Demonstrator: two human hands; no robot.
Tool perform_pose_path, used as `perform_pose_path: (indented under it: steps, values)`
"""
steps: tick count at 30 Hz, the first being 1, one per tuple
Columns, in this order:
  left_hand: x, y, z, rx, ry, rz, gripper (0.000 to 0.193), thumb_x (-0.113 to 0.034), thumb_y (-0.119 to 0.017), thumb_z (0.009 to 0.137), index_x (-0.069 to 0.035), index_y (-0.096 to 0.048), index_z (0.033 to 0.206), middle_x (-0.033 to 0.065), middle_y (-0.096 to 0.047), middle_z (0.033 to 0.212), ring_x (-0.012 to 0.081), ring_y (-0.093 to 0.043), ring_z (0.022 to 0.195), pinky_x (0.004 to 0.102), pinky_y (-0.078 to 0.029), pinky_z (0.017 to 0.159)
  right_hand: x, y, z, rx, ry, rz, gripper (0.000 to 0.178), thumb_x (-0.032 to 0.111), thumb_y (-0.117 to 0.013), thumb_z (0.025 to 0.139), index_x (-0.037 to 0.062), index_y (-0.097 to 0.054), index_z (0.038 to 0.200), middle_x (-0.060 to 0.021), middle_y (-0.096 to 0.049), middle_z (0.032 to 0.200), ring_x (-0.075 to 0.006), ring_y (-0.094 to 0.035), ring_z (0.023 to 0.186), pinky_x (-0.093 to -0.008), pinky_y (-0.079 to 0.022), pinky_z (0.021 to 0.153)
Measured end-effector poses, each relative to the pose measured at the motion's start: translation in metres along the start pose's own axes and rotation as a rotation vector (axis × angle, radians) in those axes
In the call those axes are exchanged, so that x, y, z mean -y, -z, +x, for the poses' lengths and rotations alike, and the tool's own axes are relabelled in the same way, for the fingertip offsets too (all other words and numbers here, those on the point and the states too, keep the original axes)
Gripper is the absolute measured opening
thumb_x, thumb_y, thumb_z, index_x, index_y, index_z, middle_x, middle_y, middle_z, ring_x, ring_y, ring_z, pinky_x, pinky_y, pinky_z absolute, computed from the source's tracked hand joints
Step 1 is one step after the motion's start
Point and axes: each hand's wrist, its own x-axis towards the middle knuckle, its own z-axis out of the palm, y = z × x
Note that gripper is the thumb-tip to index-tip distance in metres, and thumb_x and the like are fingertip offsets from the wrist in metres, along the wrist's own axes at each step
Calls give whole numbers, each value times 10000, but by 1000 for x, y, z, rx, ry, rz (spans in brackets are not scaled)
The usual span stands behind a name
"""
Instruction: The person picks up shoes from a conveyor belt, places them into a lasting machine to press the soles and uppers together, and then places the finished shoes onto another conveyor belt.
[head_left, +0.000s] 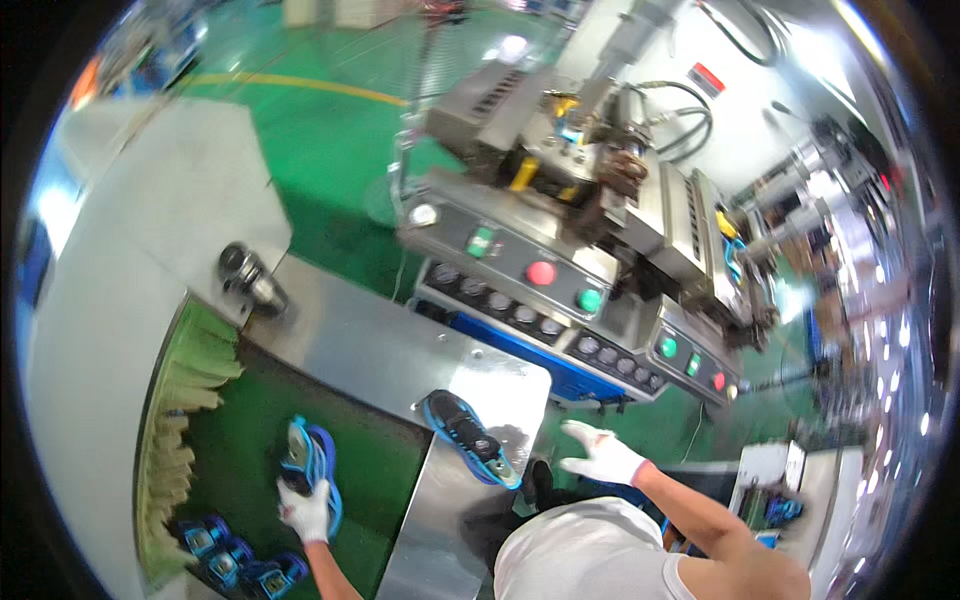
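My left hand point(305, 510), in a white glove, grips the near end of a blue and black shoe point(322, 465) on the green conveyor belt point(370, 480). A bright blue sole edge runs along the shoe's right side. Away from everything, my right hand point(605, 456), also white-gloved, is held out over the floor with its fingers apart and nothing in it. Between the two hands another black shoe with a blue sole point(470, 438) rests on the metal ledge point(430, 535). Several more blue and black shoes point(228, 560) sit at the belt's lower left.
Green strip curtains point(185, 400) hang at the left opening of a grey machine housing point(165, 190). A black cylindrical object point(252, 280) stands on the metal surface. Ahead is a press machine with a button panel point(510, 255) and gauges. A rack point(775, 505) holds blue items at right.
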Motion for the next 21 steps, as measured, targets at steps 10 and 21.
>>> perform_pose_path:
  steps: [10,21]
  values:
    - [-352,113,-129,806,-1162,82,503,-347,-886,659,-80,-703,1045,147,-722,987,370,-685,943,473,-547,817,66,39,54,106,868,154,635,342,-838,720,36,-548,1196,-208,-696,938,-412,-686,862,-451,-556,774]
    - [-590,93,-130,-31,-1340,-534,484,-51,-777,853,3,-623,1308,216,-645,1311,374,-648,1183,423,-514,1033,-121,172,-11,22,263,1567,644,194,-877,772,-38,-618,1315,-107,-731,1149,-185,-690,1013,-316,-569,872]
